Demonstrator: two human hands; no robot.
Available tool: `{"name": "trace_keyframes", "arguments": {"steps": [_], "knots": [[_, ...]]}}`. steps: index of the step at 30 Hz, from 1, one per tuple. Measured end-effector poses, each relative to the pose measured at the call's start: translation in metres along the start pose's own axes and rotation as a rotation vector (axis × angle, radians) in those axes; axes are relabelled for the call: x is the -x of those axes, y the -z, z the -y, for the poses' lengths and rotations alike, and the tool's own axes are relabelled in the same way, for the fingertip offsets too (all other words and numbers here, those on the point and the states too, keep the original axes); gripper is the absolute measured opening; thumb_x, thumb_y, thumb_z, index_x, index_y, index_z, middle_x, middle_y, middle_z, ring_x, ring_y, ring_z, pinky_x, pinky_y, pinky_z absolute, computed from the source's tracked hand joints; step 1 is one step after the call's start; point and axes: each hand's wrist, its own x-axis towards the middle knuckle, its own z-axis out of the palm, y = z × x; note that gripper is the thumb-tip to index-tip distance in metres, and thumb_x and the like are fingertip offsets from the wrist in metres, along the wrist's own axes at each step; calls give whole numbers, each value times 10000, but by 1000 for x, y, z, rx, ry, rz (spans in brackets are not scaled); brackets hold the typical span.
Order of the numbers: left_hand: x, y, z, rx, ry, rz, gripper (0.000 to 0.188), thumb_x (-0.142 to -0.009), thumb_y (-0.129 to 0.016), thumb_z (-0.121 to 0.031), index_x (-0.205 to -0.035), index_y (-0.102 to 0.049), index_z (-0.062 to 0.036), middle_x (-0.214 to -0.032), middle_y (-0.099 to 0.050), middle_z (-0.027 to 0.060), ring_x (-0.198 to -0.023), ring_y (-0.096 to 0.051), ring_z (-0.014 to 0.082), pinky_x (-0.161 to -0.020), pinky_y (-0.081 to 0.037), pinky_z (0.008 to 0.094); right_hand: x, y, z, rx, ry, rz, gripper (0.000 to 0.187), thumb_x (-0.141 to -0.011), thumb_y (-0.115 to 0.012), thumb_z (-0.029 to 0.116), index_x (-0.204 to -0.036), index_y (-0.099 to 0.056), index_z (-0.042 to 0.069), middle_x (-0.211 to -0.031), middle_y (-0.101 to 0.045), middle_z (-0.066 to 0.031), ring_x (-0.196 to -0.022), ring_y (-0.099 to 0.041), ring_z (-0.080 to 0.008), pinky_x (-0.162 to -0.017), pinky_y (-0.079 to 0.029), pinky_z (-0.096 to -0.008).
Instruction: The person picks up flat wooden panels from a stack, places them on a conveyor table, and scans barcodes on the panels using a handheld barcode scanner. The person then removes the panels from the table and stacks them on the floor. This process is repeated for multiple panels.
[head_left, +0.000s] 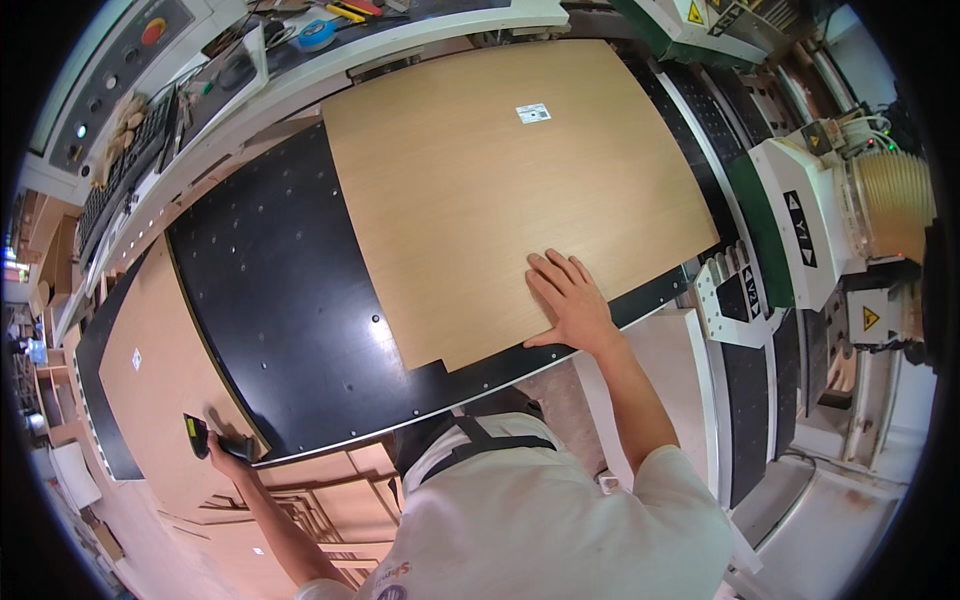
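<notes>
A large light-wood panel (500,200) with a notched near corner lies on the black machine table (290,290). It bears a small white printed label (533,113) near its far edge. My right hand (572,305) rests on the panel's near edge with fingers spread, holding nothing. Over at the left, my left hand (226,461) is wrapped round the handle of a black and yellow handheld barcode scanner (200,436). The scanner is held over or against a second wood panel (165,370), which has its own white label (137,359); I cannot tell whether they touch.
White and green machine heads (800,225) with ribbed hose stand at the right. A control panel with a red button (153,31) and a keyboard (130,165) are at the upper left. Blue tape (316,36) lies on the far ledge. Stacked wood pieces (345,500) sit below the table.
</notes>
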Motion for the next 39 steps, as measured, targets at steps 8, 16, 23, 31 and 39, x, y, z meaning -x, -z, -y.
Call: {"name": "trace_keyframes", "arguments": {"steps": [8, 16, 23, 31, 39], "knots": [[39, -9, 14, 57, 8, 53, 204, -879, -621, -300, -806, -542, -126, -660, -523, -2, -556, -559, 155, -509, -504, 350, -4, 0, -1, -23, 38, -32, 934, -525, -825, 514, -1279, -515, 57, -1444, -408, -101, -1359, -332, -337, -1103, -293, -503], [153, -33, -26, -276, 176, 93, 352, -801, -640, -332, -882, -616, 10, -684, -605, 74, -528, -567, 140, -464, -438, 263, 0, -1, 7, -17, 43, -85, 988, -436, -883, 432, -1250, -525, 1, -1426, -437, -130, -1343, -348, -377, -1102, -279, -522], [185, 24, -14, -438, 411, 197, 322, -857, -601, -404, -965, -592, -102, -804, -720, 121, -481, -583, 98, -360, -270, 219, 1, -6, 7, 55, 46, -68, 1012, -475, -885, 437, -1301, -475, 20, -1435, -406, -129, -1360, -332, -346, -1117, -262, -509], [192, 15, 51, 179, 266, 55, 356, -843, -626, -469, -900, -556, -124, -727, -673, 89, -369, -442, 98, -319, -282, 220, -4, -17, 34, 44, 125, -107, 920, -556, -875, 375, -1285, -463, -4, -1407, -400, -200, -1323, -342, -402, -1097, -289, -495], [241, 40, 59, 162, 21, -102, 354, -829, -642, -387, -782, -629, -36, -684, -665, 107, -354, -435, 87, -318, -289, 223, -27, -84, 127, 91, 339, -251, 664, -781, -749, 298, -1282, -452, -21, -1382, -406, -225, -1286, -378, -417, -1069, -323, -498]]}}
